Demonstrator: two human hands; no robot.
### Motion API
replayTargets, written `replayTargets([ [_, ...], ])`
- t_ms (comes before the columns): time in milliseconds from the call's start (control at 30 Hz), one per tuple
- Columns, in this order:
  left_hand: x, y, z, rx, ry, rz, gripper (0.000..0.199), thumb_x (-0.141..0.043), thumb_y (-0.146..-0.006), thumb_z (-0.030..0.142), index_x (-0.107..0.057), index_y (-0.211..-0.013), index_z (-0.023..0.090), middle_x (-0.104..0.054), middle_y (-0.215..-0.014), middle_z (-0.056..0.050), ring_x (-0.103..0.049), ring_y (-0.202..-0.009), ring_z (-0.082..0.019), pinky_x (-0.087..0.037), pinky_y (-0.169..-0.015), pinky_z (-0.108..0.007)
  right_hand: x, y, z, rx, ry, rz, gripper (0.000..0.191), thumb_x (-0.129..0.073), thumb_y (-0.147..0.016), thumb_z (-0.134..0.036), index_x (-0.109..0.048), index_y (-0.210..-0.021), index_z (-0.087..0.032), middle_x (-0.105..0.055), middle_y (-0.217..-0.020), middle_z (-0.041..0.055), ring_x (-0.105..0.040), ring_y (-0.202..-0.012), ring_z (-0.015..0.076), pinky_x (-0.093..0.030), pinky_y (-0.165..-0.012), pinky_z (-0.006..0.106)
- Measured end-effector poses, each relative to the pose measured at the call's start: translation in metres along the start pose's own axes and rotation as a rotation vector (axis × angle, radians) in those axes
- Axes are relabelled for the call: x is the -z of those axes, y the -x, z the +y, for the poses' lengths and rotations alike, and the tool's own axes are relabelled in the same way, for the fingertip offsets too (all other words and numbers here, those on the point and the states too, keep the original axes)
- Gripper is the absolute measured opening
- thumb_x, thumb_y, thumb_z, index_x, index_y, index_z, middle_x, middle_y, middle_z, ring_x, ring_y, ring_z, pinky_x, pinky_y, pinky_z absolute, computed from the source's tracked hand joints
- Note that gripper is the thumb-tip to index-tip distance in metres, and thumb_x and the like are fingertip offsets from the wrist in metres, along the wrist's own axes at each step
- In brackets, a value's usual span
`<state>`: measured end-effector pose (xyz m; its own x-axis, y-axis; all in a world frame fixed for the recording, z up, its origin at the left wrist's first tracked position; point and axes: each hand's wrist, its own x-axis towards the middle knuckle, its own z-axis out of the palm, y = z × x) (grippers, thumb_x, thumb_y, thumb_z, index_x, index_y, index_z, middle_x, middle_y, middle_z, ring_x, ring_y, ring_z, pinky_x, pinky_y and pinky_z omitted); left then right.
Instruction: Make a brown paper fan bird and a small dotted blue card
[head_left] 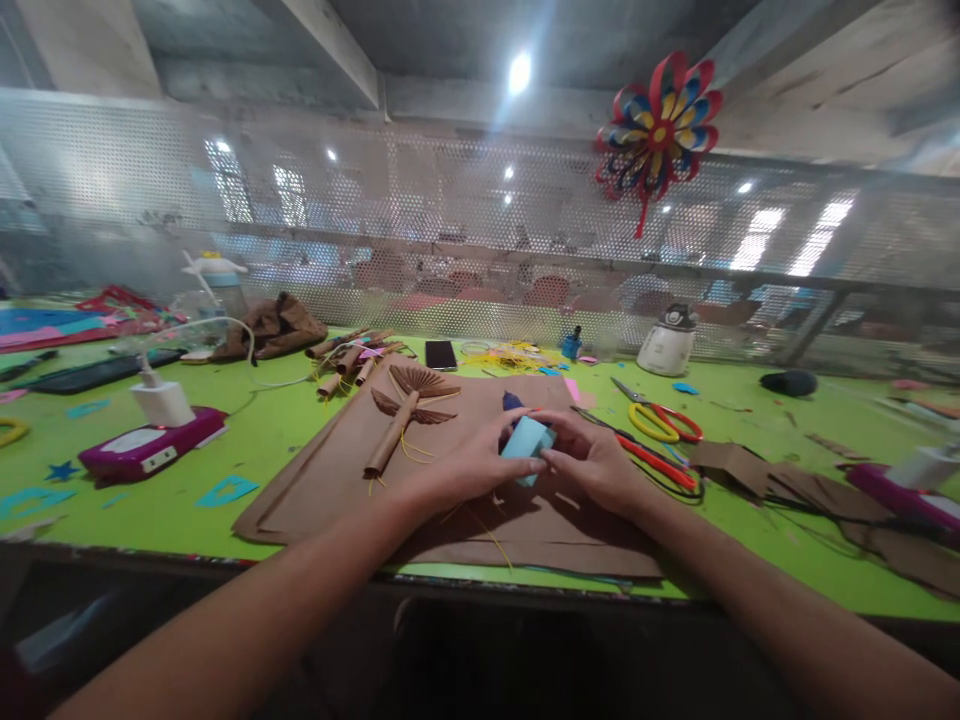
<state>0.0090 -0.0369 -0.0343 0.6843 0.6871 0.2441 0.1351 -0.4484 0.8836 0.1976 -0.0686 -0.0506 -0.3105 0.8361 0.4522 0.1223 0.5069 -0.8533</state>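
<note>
Between my fingers is a small folded piece of light blue paper (525, 447). My left hand (480, 455) grips it from the left, thumb across its lower edge. From the other side my right hand (592, 458) pinches its right part, where a fold stands out. Both hands are over brown paper sheets (315, 480) stacked on the green table. A dark blue pointed thing (512, 401) shows just behind my left fingers; its kind is unclear. Left of my hands lies a rolled brown paper tube with pleated paper wings (397, 420) and yellow string.
Right of the sheets lie yellow-and-red scissors (660, 420) and a red-handled tool (656, 460). Behind are a phone (440, 355), brown paper rolls (349, 360) and a white jug (666, 345). A purple power strip (150, 445) sits left, brown scraps (795, 490) right.
</note>
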Motion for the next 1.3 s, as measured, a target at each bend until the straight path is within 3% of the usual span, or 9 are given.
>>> replayTargets([
  [67,0.000,0.002,0.005,0.071,0.126,-0.024,0.059,-0.061,-0.079,0.043,-0.044,-0.130,0.018,-0.059,-0.104,-0.010,-0.055,-0.081,-0.017,-0.044,-0.068,-0.028,0.000,-0.001,-0.001,0.006,-0.051,0.008,0.040,-0.064,-0.079,-0.024,-0.057,-0.117,-0.021,-0.063,-0.110,0.0069,-0.060,-0.094,0.0181,-0.050,-0.079,0.030],
  [167,-0.001,0.004,0.010,0.131,0.352,-0.024,0.054,-0.047,-0.086,0.053,-0.046,-0.127,0.018,-0.059,-0.092,-0.008,-0.053,-0.069,-0.013,-0.041,-0.058,-0.023,0.000,-0.002,-0.003,-0.032,-0.124,0.018,0.042,-0.066,-0.076,-0.024,-0.057,-0.117,-0.021,-0.065,-0.108,0.0065,-0.061,-0.085,0.0166,-0.050,-0.071,0.028],
  [333,-0.001,0.004,0.010,0.155,0.515,-0.002,0.058,-0.034,-0.088,0.060,-0.052,-0.122,0.016,-0.060,-0.088,-0.010,-0.055,-0.072,-0.016,-0.044,-0.062,-0.027,0.002,-0.002,-0.008,-0.093,-0.181,0.005,0.045,-0.063,-0.076,-0.019,-0.054,-0.119,-0.020,-0.065,-0.102,0.0058,-0.060,-0.080,0.0145,-0.048,-0.066,0.026],
  [433,-0.001,0.002,0.006,0.153,0.494,0.057,0.051,-0.044,-0.086,0.054,-0.056,-0.119,0.016,-0.061,-0.096,-0.011,-0.056,-0.081,-0.017,-0.045,-0.069,-0.028,0.003,-0.001,-0.007,-0.137,-0.173,0.019,0.049,-0.063,-0.075,-0.017,-0.050,-0.121,-0.021,-0.065,-0.104,0.0061,-0.059,-0.082,0.0151,-0.047,-0.068,0.027],
  [567,0.001,0.001,0.000,0.169,0.393,0.133,0.037,-0.064,-0.076,0.035,-0.059,-0.106,0.013,-0.060,-0.084,-0.006,-0.053,-0.067,-0.012,-0.043,-0.062,-0.025,0.003,0.001,-0.007,-0.206,-0.196,-0.004,0.054,-0.062,-0.075,-0.017,-0.045,-0.126,-0.020,-0.066,-0.095,0.0049,-0.058,-0.072,0.0134,-0.045,-0.061,0.025],
  [667,0.003,-0.001,-0.004,0.191,0.339,0.167,0.033,-0.070,-0.069,0.030,-0.058,-0.094,0.012,-0.058,-0.074,-0.003,-0.052,-0.059,-0.010,-0.042,-0.056,-0.024,0.003,0.000,-0.007,-0.223,-0.225,-0.036,0.055,-0.063,-0.073,-0.016,-0.045,-0.126,-0.020,-0.065,-0.083,0.0014,-0.055,-0.063,0.0109,-0.043,-0.057,0.024],
  [1033,0.003,0.001,-0.013,0.217,0.115,0.035,0.028,-0.063,-0.064,0.020,-0.058,-0.091,0.014,-0.054,-0.065,0.004,-0.047,-0.047,-0.007,-0.038,-0.045,-0.019,0.002,-0.003,0.002,-0.354,-0.079,-0.013,0.047,-0.066,-0.069,-0.028,-0.056,-0.113,-0.015,-0.054,-0.060,-0.0059,-0.044,-0.042,0.0071,-0.035,-0.040,0.021],
  [1300,0.004,-0.007,-0.014,0.264,0.048,0.033,0.021,-0.062,-0.064,0.023,-0.057,-0.083,0.015,-0.054,-0.062,0.004,-0.048,-0.048,-0.008,-0.039,-0.047,-0.021,0.006,-0.002,-0.003,-0.326,-0.080,-0.016,0.045,-0.061,-0.077,-0.038,-0.055,-0.115,-0.015,-0.057,-0.065,-0.0031,-0.051,-0.048,0.0084,-0.042,-0.049,0.023],
])
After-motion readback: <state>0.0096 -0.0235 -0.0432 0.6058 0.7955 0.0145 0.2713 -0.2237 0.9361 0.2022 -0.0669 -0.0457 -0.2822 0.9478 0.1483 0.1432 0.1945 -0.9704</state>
